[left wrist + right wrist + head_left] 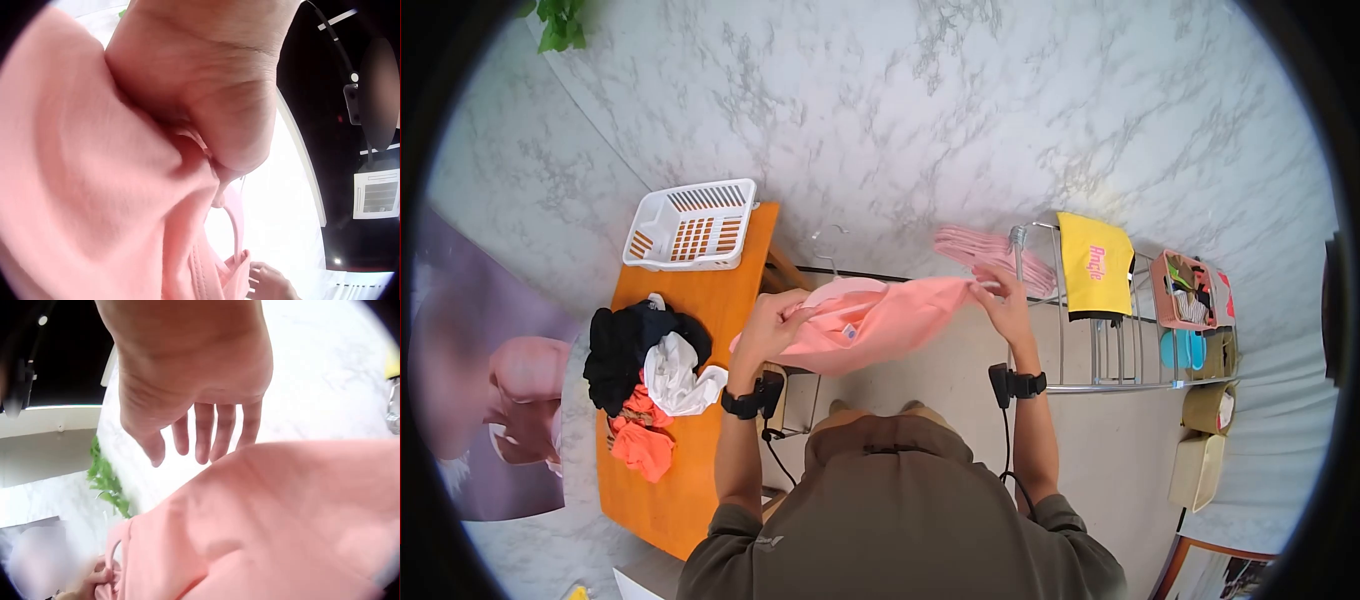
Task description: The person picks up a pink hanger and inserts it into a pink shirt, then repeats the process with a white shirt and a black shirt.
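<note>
A salmon-pink top (870, 325) with a small label inside is stretched out in front of the person. My left hand (777, 325) grips its left end, thumb and fingers bunching the cloth in the left wrist view. A pale pink clothes hanger (234, 215) shows at the top's opening beside that hand, its hook standing out in the head view. At the other end is my right hand (1003, 305). In the right wrist view its fingers (203, 434) are extended and spread, with the fingertips right at the cloth's upper edge and the thumb apart.
An orange table (710, 440) at left bears a white basket (700, 262) and a pile of clothes (635, 355). On the right a metal rack (1090, 387) carries pink hangers (980, 245), a yellow garment (1097, 265) and a pink basket (1187, 290). Beige bins (1197, 470) stand beyond.
</note>
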